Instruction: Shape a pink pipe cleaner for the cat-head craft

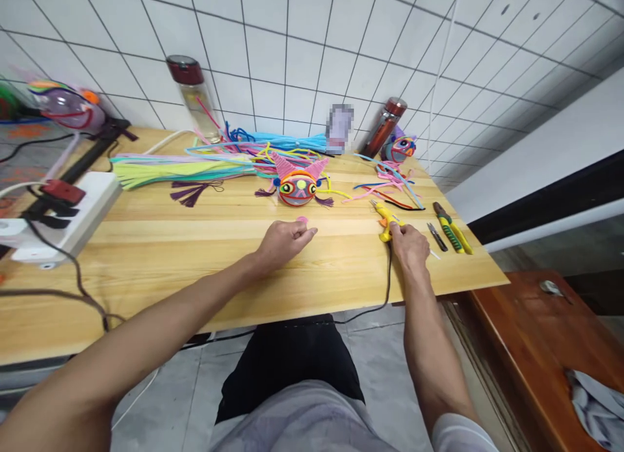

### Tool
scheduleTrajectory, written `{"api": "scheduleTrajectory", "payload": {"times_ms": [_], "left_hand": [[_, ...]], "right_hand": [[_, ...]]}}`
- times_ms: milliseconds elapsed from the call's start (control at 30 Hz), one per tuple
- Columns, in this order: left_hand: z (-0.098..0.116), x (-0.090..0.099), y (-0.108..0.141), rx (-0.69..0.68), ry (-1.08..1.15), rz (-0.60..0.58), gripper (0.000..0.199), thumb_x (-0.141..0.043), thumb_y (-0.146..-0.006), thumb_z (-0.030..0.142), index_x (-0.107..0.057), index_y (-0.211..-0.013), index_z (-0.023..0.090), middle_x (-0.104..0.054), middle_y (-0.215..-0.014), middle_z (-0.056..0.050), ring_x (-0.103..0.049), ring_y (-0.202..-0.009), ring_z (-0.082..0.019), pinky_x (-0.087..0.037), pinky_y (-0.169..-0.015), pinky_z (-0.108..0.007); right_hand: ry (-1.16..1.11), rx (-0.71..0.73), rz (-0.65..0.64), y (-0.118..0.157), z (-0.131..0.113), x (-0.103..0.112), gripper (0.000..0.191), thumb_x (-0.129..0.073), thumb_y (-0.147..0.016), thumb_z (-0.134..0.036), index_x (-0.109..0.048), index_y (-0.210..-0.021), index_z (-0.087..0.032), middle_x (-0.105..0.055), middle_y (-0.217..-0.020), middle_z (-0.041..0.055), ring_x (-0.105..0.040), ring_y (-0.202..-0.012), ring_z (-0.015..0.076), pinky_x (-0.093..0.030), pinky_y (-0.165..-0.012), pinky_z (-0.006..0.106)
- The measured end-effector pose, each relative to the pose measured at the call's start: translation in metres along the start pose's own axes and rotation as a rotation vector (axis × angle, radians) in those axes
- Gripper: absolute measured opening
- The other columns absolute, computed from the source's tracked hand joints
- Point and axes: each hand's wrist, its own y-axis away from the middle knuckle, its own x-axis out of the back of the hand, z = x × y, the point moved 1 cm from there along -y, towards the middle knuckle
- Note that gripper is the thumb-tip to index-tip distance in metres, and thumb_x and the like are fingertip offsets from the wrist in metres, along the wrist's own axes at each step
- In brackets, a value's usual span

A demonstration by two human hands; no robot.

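My left hand point(284, 245) is closed over the table's middle, its fingertips pinching a small pink piece point(302, 219). Just beyond it sits a round, colourful animal-face craft point(298, 186) with pink pointed ears, big eyes and purple tassels at its sides. To the right, my right hand point(410, 246) is wrapped round a yellow glue gun point(385, 214), whose nozzle points away to the upper left. A black cord runs from the gun over the table's front edge. Small snips point(437, 237) and green-and-yellow pliers point(452, 229) lie right of that hand.
Bundled pipe cleaners point(180, 169) and a purple tassel point(190, 193) lie at the back left. Loose pipe cleaners point(390, 182) are at the back right. A clear bottle point(195, 97), a red flask point(385, 127) and a second craft point(400, 147) stand near the wall. A power strip point(80, 211) is left.
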Motion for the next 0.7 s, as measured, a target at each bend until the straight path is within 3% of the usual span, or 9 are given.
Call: {"api": "scheduleTrajectory", "payload": {"times_ms": [100,233,367,467,533,567,700], "left_hand": [[0.009,0.017,-0.008,0.010,0.035,0.111,0.052,-0.061,-0.097,0.042,-0.037,-0.056,0.020,-0.034,-0.054,0.005,-0.031,-0.054,-0.009,-0.027,-0.057,-0.028],[0.006,0.056,-0.020,0.009,0.023,0.298,0.052,-0.062,-0.097,0.046,-0.046,-0.056,0.020,-0.039,-0.053,0.004,-0.036,-0.054,-0.011,-0.030,-0.057,-0.028],[-0.029,0.099,-0.043,0.141,-0.006,0.514,0.046,-0.064,-0.097,0.046,-0.052,-0.060,0.020,-0.040,-0.055,0.004,-0.038,-0.057,-0.012,-0.033,-0.060,-0.028],[-0.061,0.122,-0.067,0.408,0.221,0.694,0.030,-0.072,-0.088,0.040,-0.053,-0.074,0.022,-0.044,-0.058,0.007,-0.036,-0.051,-0.010,-0.029,-0.052,-0.026],[-0.076,0.127,-0.080,0.607,0.428,0.792,0.021,-0.068,-0.086,0.035,-0.051,-0.081,0.024,-0.046,-0.059,0.008,-0.032,-0.044,-0.010,-0.023,-0.046,-0.027],[-0.079,0.126,-0.085,0.643,0.492,0.819,0.017,-0.065,-0.086,0.032,-0.051,-0.080,0.024,-0.046,-0.059,0.008,-0.031,-0.042,-0.010,-0.022,-0.044,-0.027],[-0.079,0.114,-0.085,0.527,0.514,0.786,0.022,-0.054,-0.090,0.032,-0.045,-0.071,0.024,-0.041,-0.056,0.006,-0.032,-0.042,-0.009,-0.024,-0.044,-0.028]], "right_hand": [[-0.034,0.026,-0.006,0.001,0.002,0.001,0.055,-0.044,-0.106,-0.054,-0.082,-0.116,-0.015,-0.081,-0.114,0.0248,-0.074,-0.108,0.0353,-0.048,-0.089,0.041],[-0.080,0.031,0.017,0.001,0.006,0.004,0.056,-0.043,-0.105,-0.054,-0.082,-0.112,-0.014,-0.080,-0.110,0.0256,-0.072,-0.102,0.0350,-0.046,-0.085,0.040],[-0.177,0.043,0.068,-0.001,0.009,0.006,0.048,-0.048,-0.104,-0.050,-0.080,-0.105,-0.015,-0.080,-0.103,0.0230,-0.070,-0.096,0.0337,-0.045,-0.085,0.041],[-0.258,0.088,0.104,0.005,0.007,0.009,0.040,-0.052,-0.103,-0.049,-0.077,-0.100,-0.018,-0.080,-0.100,0.0196,-0.069,-0.092,0.0316,-0.043,-0.084,0.041],[-0.309,0.130,0.123,0.012,0.004,0.015,0.037,-0.052,-0.102,-0.050,-0.074,-0.096,-0.021,-0.080,-0.096,0.0165,-0.068,-0.089,0.0300,-0.043,-0.084,0.040],[-0.333,0.165,0.127,0.015,0.002,0.019,0.036,-0.053,-0.102,-0.051,-0.073,-0.095,-0.022,-0.080,-0.094,0.0150,-0.067,-0.088,0.0294,-0.043,-0.083,0.040],[-0.359,0.320,0.144,0.025,-0.009,0.041,0.030,-0.058,-0.098,-0.048,-0.072,-0.091,-0.023,-0.078,-0.087,0.0110,-0.068,-0.083,0.0275,-0.044,-0.080,0.038]]}}
